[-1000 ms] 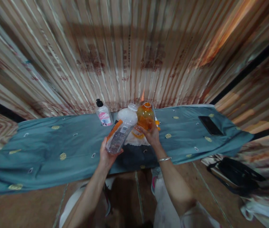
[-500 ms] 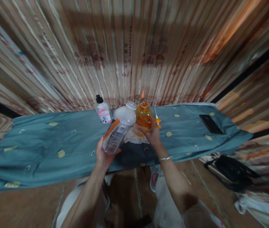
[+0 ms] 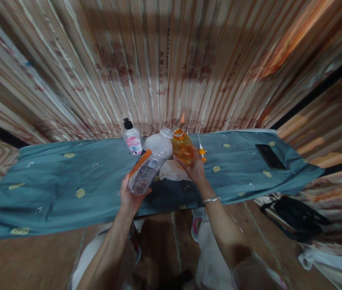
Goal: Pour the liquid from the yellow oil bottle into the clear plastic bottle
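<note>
Left hand (image 3: 130,197) fingers wrapped round clear bottle (image 3: 149,163), right hand (image 3: 193,169) seemingly gripping orange bottle (image 3: 182,146)

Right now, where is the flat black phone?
In the head view, the flat black phone lies far right on the teal embroidered cloth, apart from both hands and the bottles.

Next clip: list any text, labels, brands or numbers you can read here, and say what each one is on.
No text here can be read.
Clear bottle in the left hand: orange label and a small white sticker, too blurred.
Small bottle with black cap: pink label, print too small.
Orange bottle in the right hand: no print visible.
Striped backdrop: dark red printed marks, smeared beyond reading.
</note>
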`<action>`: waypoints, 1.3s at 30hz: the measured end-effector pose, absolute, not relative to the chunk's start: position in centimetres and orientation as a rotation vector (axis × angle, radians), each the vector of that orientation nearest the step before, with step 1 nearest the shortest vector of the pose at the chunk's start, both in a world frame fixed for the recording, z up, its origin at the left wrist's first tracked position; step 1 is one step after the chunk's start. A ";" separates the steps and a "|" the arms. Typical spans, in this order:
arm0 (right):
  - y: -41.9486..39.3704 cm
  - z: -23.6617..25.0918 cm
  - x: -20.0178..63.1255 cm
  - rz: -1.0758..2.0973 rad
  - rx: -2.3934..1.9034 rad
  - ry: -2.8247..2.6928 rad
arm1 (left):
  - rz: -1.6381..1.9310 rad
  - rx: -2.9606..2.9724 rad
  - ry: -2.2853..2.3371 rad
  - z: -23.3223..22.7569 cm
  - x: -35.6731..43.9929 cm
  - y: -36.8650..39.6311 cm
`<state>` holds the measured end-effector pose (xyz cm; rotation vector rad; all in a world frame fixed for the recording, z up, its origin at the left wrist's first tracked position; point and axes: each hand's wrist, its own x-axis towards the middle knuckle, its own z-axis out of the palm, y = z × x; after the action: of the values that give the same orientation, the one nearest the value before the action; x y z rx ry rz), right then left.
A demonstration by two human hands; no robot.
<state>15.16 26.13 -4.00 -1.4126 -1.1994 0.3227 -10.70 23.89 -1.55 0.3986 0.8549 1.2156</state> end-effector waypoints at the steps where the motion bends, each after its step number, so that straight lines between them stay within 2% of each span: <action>1: 26.2 -4.0 15.2 0.319 -1.412 -1.203 | 1.222 0.401 0.854 -1.6 -10.8 23.9; 39: 25.5 -3.5 15.4 0.234 -1.520 -1.246 | 1.371 0.638 0.688 -1.6 -12.5 24.7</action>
<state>15.38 25.52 -3.51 -1.5197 -1.2462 0.2339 -12.45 24.69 -1.56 0.6381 0.6879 1.3710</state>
